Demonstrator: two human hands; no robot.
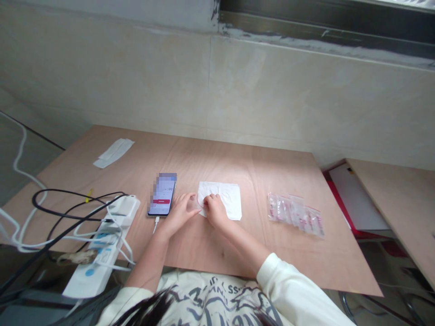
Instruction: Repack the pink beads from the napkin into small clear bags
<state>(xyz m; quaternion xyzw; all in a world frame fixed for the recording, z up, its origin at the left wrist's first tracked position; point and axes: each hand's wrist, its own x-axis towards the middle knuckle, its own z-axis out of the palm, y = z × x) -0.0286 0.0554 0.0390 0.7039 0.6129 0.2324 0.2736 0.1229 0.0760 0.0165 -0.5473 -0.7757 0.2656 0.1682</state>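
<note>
A white paper napkin (pixel 233 199) lies flat on the wooden table in front of me. At its left side a thin red cord (pixel 197 199) curves between my hands. My right hand (pixel 215 209) rests on the napkin, with fingertips pinched together at the cord's end. My left hand (pixel 182 209) is beside the napkin's left edge, its thumb and fingers apart in a C shape near the cord. Just left of that hand lies a phone (pixel 163 195) with its screen lit and a white cable plugged in.
Several small clear plastic bags (pixel 295 213) with reddish contents overlap on the right. A white power strip (pixel 102 258) with tangled black and white cables occupies the left front. A folded white face mask (pixel 114 153) lies at the back left. Behind the table (pixel 251 258) stands a wall.
</note>
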